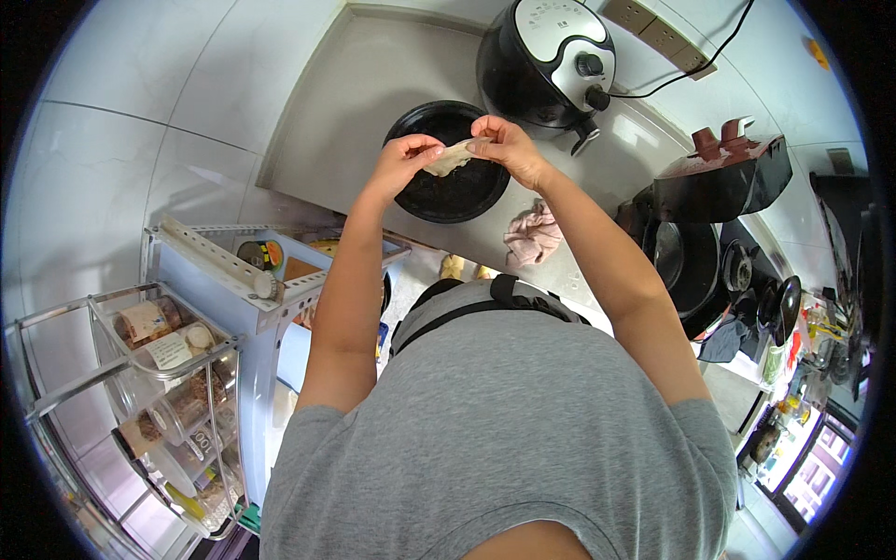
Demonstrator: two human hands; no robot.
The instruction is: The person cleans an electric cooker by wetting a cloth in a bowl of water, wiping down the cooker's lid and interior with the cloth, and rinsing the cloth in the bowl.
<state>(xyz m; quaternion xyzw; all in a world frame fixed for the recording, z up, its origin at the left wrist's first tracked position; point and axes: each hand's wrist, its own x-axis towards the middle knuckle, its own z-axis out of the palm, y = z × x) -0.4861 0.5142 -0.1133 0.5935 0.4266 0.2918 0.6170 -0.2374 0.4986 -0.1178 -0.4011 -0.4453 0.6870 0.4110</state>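
Observation:
Between my two hands a thin, pale, limp sheet is stretched; it may be dough or a wrapper, but I cannot tell which. My left hand pinches its left end between thumb and fingertips. At the other end, the thumb and fingers of my right hand hold it too. Below the sheet, on the grey counter, rests a round black pan with a dark inside. Both hands are over this pan, and they hide part of its rim.
A black and silver air fryer stands behind the pan, its cord running to a socket strip. A crumpled pink cloth lies near the counter's front edge. Farther right are a black wok and a range hood-like dark box. Shelves with jars fill the left.

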